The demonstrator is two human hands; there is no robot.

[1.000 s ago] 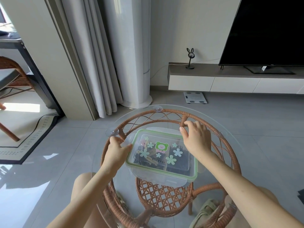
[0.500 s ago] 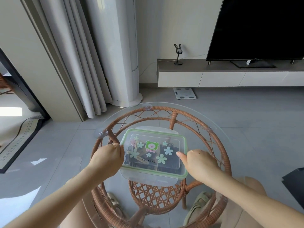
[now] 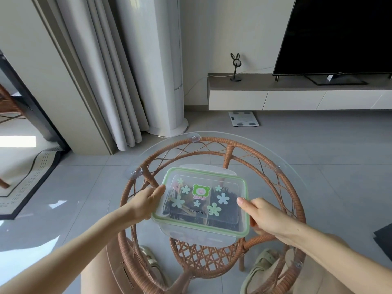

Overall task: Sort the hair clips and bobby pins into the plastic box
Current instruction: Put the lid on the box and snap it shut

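Hands grip both short ends of the plastic box (image 3: pixel 203 172), which sits at the middle of the round glass table (image 3: pixel 169 149). I cannot tell whether it rests on the glass or is lifted just clear. Your left hand (image 3: pixel 146 201) curls round the left end with its thumb on the lid's corner. Your right hand (image 3: pixel 262 215) wraps the right end the same way. Through the clear lid, dark bobby pins (image 3: pixel 230 213) fill the right compartment and hair clips (image 3: pixel 169 206) the left, so sorting looks finished and you seem to be closing up. The far and near latch flaps splay outward, apparently unfastened; pressing them down likely comes next, holding the box level. Its long axis runs left to right, with the right end angled slightly nearer you.
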